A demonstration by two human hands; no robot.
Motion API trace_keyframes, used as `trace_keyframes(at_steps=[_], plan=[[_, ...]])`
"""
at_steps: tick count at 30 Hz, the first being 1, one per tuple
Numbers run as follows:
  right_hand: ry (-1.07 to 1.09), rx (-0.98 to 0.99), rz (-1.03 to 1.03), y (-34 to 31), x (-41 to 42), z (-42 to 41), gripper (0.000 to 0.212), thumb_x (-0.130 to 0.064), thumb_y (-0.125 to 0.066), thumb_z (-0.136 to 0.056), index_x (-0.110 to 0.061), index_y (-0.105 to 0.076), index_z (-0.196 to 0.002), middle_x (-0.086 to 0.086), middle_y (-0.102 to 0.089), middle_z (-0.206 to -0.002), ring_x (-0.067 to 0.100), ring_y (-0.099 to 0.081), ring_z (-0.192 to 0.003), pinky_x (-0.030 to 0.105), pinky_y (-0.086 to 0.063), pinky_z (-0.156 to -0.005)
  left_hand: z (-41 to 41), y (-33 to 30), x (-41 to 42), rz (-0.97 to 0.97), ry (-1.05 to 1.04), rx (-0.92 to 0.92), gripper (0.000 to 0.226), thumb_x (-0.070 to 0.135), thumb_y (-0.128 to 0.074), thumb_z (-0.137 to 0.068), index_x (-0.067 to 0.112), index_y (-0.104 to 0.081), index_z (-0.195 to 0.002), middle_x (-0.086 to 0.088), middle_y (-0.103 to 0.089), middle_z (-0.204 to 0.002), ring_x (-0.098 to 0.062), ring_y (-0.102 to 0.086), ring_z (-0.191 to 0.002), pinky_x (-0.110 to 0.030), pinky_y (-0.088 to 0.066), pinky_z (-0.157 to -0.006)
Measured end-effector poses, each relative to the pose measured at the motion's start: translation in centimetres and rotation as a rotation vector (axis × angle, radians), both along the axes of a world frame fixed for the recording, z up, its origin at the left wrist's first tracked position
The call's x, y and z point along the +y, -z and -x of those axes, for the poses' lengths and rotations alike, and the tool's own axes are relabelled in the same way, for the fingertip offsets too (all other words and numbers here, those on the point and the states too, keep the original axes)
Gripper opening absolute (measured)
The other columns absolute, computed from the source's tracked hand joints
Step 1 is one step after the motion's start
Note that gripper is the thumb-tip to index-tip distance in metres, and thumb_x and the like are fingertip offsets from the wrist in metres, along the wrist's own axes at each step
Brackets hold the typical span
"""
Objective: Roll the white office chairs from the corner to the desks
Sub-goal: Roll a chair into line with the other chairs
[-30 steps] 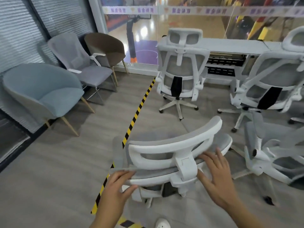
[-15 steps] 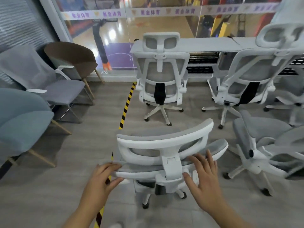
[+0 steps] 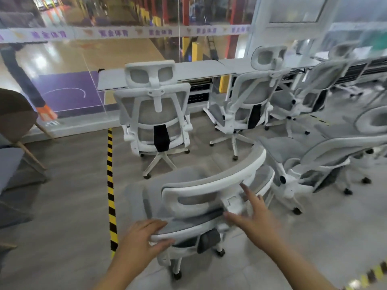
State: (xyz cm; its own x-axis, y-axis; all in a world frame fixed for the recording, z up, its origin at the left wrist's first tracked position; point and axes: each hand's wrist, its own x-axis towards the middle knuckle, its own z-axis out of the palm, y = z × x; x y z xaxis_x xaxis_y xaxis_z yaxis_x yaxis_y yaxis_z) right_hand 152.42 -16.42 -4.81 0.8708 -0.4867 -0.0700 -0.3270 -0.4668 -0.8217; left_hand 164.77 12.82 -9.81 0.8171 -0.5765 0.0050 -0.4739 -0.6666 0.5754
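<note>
A grey floor (image 3: 62,206) fills most of the view, with a glass wall (image 3: 104,49) at the back and a long white desk (image 3: 199,70) running along it. A black-and-yellow tape (image 3: 110,185) stripes the floor from the wall toward the person.

Several white chairs stand about. One (image 3: 155,114) sits upright at the desk's left end, its back to the camera; a second (image 3: 249,101) stands to its right, also at the desk, and a third (image 3: 310,95), blurred, stands further right. A reclined chair (image 3: 314,160) lies close on the right. At the left edge a brown chair (image 3: 14,116) shows in part.

The near chair (image 3: 209,197), the one being handled, stands just right of the tape, in open floor short of the desk, with its curved headrest (image 3: 219,181) turned toward the person.

The left hand (image 3: 144,239) clasps the left end of the backrest rim, fingers curled over the top and thumb underneath. The right hand (image 3: 253,218) is spread, fingers fanned apart, thumb by the headrest bracket and index finger reaching up to the headrest's underside; motion blur hides whether the palm touches.
</note>
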Motion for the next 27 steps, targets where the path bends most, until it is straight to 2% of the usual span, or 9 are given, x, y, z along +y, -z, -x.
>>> trace_keyframes(at_steps=[3, 4, 6, 8, 11, 16, 21, 25, 27], plan=[[0.104, 0.019, 0.098, 0.8, 1.8, -2.7, 0.091, -0.036, -0.079, -0.07, -0.036, -0.034, -0.149, -0.036, -0.033, -0.121, 0.029, -0.02, -0.146, 0.046, -0.03, -0.115, -1.9, -0.7, 0.2, -0.068, 0.03, -0.01, 0.059, 0.081, -0.047, -0.071, 0.053, -0.053, -0.122, 0.04, -0.037, -0.114, 0.002, -0.042, -0.117, -0.015, -0.033, -0.097], [0.128, 0.025, 0.092, 1.1, 2.2, -3.1, 0.09, -0.03, -0.079, -0.07, -0.038, -0.034, -0.148, -0.033, -0.034, -0.119, 0.032, -0.021, -0.145, 0.049, -0.032, -0.114, -2.3, -0.7, 0.3, -0.081, 0.048, -0.027, 0.059, 0.082, -0.045, -0.072, 0.052, -0.052, -0.123, 0.038, -0.037, -0.116, 0.002, -0.041, -0.117, -0.017, -0.032, -0.099], [0.175, 0.035, 0.045, 1.3, 2.3, -3.4, 0.09, -0.026, -0.079, -0.07, -0.045, -0.033, -0.145, -0.015, -0.036, -0.131, 0.029, -0.024, -0.144, 0.047, -0.037, -0.11, -2.8, -0.4, 0.6, -0.05, 0.073, -0.066, 0.062, 0.083, -0.041, -0.073, 0.049, -0.056, -0.123, 0.037, -0.043, -0.116, 0.002, -0.046, -0.114, -0.017, -0.033, -0.098], [0.198, 0.063, 0.005, 1.7, 1.9, -3.4, 0.091, -0.034, -0.079, -0.066, -0.048, -0.035, -0.144, 0.003, -0.032, -0.145, 0.027, -0.029, -0.143, 0.042, -0.04, -0.106, -3.0, 0.3, 0.7, -0.014, 0.068, -0.12, 0.061, 0.083, -0.039, -0.075, 0.046, -0.063, -0.117, 0.032, -0.057, -0.114, -0.001, -0.056, -0.104, -0.019, -0.036, -0.091], [0.214, 0.093, -0.034, 2.4, 1.3, -3.4, 0.099, -0.055, -0.077, -0.057, -0.043, -0.036, -0.146, 0.013, -0.028, -0.151, 0.028, -0.025, -0.145, 0.049, -0.036, -0.111, -3.0, 1.5, 0.6, 0.01, 0.051, -0.173, 0.059, 0.082, -0.038, -0.079, 0.043, -0.067, -0.111, 0.027, -0.064, -0.11, -0.002, -0.06, -0.097, -0.025, -0.043, -0.089], [0.226, 0.108, -0.036, 2.1, 0.8, -4.2, 0.099, -0.057, -0.075, -0.058, -0.043, -0.035, -0.147, 0.01, -0.024, -0.155, 0.028, -0.02, -0.148, 0.051, -0.035, -0.112, -4.2, 2.0, -0.1, 0.063, 0.099, -0.193, 0.057, 0.078, -0.04, -0.082, 0.039, -0.069, -0.111, 0.023, -0.065, -0.108, -0.003, -0.06, -0.096, -0.032, -0.051, -0.086], [0.216, 0.114, -0.006, 1.6, 0.7, -5.4, 0.089, -0.032, -0.08, -0.074, -0.039, -0.033, -0.149, 0.009, -0.012, -0.162, 0.029, -0.017, -0.149, 0.042, -0.033, -0.112, -5.2, 2.5, -0.6, 0.115, 0.102, -0.233, 0.055, 0.074, -0.047, -0.082, 0.034, -0.07, -0.112, 0.022, -0.065, -0.106, 0.0, -0.055, -0.097, -0.027, -0.045, -0.086], [0.216, 0.101, -0.01, 2.0, 0.7, -6.4, 0.089, -0.038, -0.079, -0.072, -0.044, -0.032, -0.147, 0.006, -0.015, -0.16, 0.029, -0.029, -0.144, 0.041, -0.037, -0.11, -6.4, 2.6, -0.6, 0.14, 0.079, -0.187, 0.057, 0.075, -0.047, -0.081, 0.035, -0.069, -0.114, 0.024, -0.062, -0.11, 0.002, -0.052, -0.1, -0.024, -0.042, -0.09], [0.211, 0.086, -0.013, 2.2, 0.6, -7.0, 0.09, -0.044, -0.078, -0.069, -0.047, -0.032, -0.146, 0.005, -0.016, -0.159, 0.027, -0.027, -0.145, 0.043, -0.038, -0.11, -7.2, 2.6, -0.6, 0.121, 0.068, -0.151, 0.057, 0.077, -0.047, -0.079, 0.037, -0.067, -0.115, 0.027, -0.059, -0.112, 0.001, -0.051, -0.102, -0.024, -0.041, -0.092]])
